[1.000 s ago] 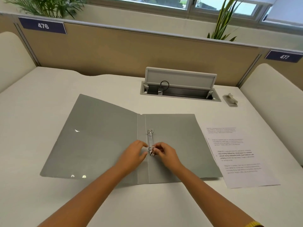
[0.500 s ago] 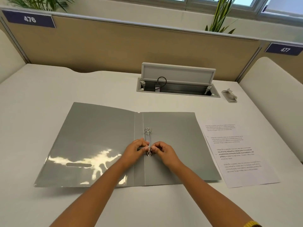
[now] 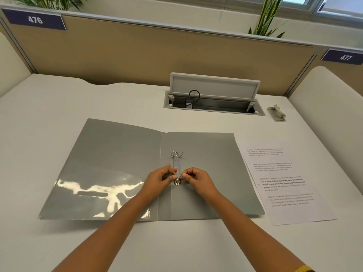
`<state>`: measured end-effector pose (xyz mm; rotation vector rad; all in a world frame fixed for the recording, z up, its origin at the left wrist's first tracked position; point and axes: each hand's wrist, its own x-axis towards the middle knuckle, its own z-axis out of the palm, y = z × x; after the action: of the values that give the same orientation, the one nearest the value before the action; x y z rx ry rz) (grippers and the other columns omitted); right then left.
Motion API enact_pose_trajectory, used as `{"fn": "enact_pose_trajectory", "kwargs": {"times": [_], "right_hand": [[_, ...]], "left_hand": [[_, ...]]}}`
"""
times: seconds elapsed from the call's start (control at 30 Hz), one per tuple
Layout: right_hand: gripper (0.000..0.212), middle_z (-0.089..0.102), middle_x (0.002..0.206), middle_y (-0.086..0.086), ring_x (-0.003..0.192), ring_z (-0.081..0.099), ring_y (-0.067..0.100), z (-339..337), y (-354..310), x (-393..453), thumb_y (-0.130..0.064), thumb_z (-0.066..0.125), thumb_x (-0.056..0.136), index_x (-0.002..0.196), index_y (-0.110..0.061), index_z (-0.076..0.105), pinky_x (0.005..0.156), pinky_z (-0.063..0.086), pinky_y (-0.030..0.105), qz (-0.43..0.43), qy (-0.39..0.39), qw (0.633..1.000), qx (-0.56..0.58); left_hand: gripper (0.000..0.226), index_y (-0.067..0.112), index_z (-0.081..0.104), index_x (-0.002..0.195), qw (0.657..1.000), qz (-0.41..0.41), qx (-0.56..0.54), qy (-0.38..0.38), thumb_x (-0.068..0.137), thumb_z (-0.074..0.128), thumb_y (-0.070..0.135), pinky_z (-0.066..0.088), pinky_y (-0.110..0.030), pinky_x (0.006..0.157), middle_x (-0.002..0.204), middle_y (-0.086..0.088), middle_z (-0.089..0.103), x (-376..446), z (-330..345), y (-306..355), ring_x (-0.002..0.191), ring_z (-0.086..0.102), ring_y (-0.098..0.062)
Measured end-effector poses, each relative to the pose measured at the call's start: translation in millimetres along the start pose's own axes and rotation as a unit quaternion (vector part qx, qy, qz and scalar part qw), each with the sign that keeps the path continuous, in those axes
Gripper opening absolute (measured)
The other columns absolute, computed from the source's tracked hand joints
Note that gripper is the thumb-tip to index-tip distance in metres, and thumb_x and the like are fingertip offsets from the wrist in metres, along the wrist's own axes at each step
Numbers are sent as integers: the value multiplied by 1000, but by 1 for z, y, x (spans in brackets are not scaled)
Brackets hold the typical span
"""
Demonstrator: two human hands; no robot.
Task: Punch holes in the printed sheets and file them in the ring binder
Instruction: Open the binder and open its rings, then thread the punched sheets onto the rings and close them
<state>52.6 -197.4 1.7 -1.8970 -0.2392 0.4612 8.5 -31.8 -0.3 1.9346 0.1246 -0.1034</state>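
Observation:
A grey ring binder (image 3: 206,173) lies open and flat on the white desk. Its metal ring mechanism (image 3: 176,165) runs along the spine, with the far ring standing parted. My left hand (image 3: 159,181) and my right hand (image 3: 198,179) pinch the near ring from either side, fingertips almost meeting over it. The printed sheets (image 3: 282,183) lie in a small stack just right of the binder, partly under its right cover. A small grey hole punch (image 3: 276,113) sits at the far right of the desk, well away from both hands.
An open cable hatch (image 3: 214,99) with a raised lid and a black cable is sunk into the desk behind the binder. A tan partition (image 3: 157,54) closes the far edge; padded side panels (image 3: 330,107) flank the desk.
The left cover has settled flat onto the desk. My left fingers closed in on the near ring beside the right hand. The view has shifted slightly.

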Motion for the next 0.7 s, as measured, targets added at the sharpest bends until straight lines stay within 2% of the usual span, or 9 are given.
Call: {"fn": "enact_pose_trajectory", "kwargs": {"times": [0.07, 0.13, 0.2, 0.27, 0.3, 0.37, 0.43, 0.53, 0.7], "right_hand": [[8, 64, 82, -7, 76, 61, 8, -3, -6, -1, -15, 64, 85, 93, -19, 65, 81, 51, 24, -2, -3, 1000, -22], [15, 63, 83, -8, 71, 59, 4, -13, -8, -5, -19, 67, 83, 97, -20, 64, 75, 50, 16, -7, 11, 998, -53], [13, 62, 84, -6, 64, 57, 1, -33, -5, -9, -17, 69, 81, 92, -22, 64, 67, 47, 12, -11, 68, 995, -74], [13, 63, 86, -5, 66, 57, 2, -63, 4, -14, -14, 67, 81, 87, -25, 63, 69, 46, 19, -9, 161, 981, -108], [11, 63, 88, -5, 72, 58, 4, -81, 9, -15, -17, 66, 82, 87, -26, 63, 73, 46, 25, 2, 209, 968, -137], [12, 62, 96, -1, 89, 60, 20, -118, 18, -19, -25, 63, 83, 95, -24, 63, 81, 47, 37, 46, 292, 932, -212], [25, 59, 110, 9, 105, 54, 31, -155, 27, -24, -30, 64, 84, 106, -19, 62, 88, 42, 45, 109, 348, 888, -280], [44, 51, 124, 20, 115, 45, 39, -199, 38, -35, -37, 67, 81, 117, -15, 55, 93, 38, 50, 193, 355, 844, -351], [71, 44, 131, 23, 121, 40, 42, -246, 55, -51, -48, 70, 73, 129, -12, 46, 99, 35, 51, 262, 338, 823, -374]], "left_hand": [[34, 34, 55, 113, 999, 14, 48, 1, 82, 65, 26, 33, -18, 99, 139, 1, 47, -4, 1, -1, 127, 40, -5], [58, 39, 40, 130, 994, 36, 105, -4, 79, 66, 37, 28, -24, 105, 140, 13, 38, -8, 3, -1, 134, 28, -6], [78, 39, 30, 137, 986, 53, 159, -25, 69, 65, 56, 23, -26, 109, 144, 17, 32, -8, 6, -3, 137, 17, -3], [92, 38, 28, 139, 976, 64, 203, -46, 58, 56, 71, 21, -25, 110, 149, 14, 30, -6, 8, -7, 137, 12, -1], [92, 37, 28, 139, 972, 65, 220, -48, 59, 59, 69, 20, -24, 111, 150, 14, 29, -4, 9, -8, 139, 12, -3], [85, 35, 28, 140, 967, 72, 242, -37, 68, 69, 54, 21, -26, 112, 151, 12, 29, -1, 12, -10, 143, 15, -10], [82, 34, 26, 141, 964, 74, 254, -24, 73, 69, 46, 22, -28, 112, 151, 10, 29, 0, 16, -9, 143, 16, -13], [83, 34, 23, 142, 964, 66, 256, -12, 74, 69, 42, 23, -31, 112, 152, 7, 29, 3, 21, -4, 143, 17, -15], [85, 35, 20, 143, 964, 52, 260, -3, 74, 69, 42, 23, -31, 112, 152, 4, 29, 7, 26, -1, 144, 17, -16]]}}
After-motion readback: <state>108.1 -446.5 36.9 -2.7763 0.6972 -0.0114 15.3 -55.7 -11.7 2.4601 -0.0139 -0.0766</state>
